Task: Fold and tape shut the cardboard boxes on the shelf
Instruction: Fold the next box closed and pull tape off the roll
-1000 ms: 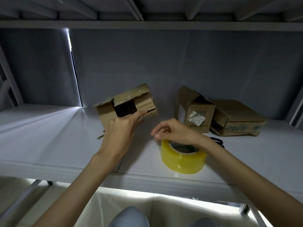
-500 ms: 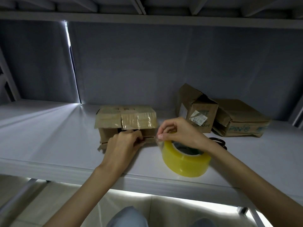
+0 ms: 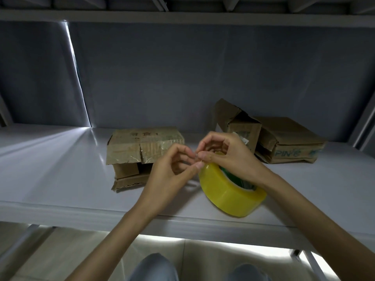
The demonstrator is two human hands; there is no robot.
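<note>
Fingertips of both hands are brought together just above the tape roll, where something very small, most likely the free end of the tape, is pinched between them; the end itself is too thin and clear to be made out. The left hand is curled, thumb and forefinger closed on that spot. The right hand is arched over the roll with its fingertips nipped at the same point, and whether the roll is also steadied by it cannot be told. The roll is tilted on the shelf near the front edge, its open core turned up and to the right.

The box being worked on is set to the left of both hands, just behind the left one and nearer to it than to the right. Its long axis is laid across the shelf, left to right, and its front flaps are seen hanging open below a glossy strip of old tape. Two more boxes are stacked askew behind the right hand, further back.

Judged from this layout, a length of tape must be drawn leftward from the roll toward the open flaps, so the pull would be taken by the left hand while the roll is held back by the right.
</note>
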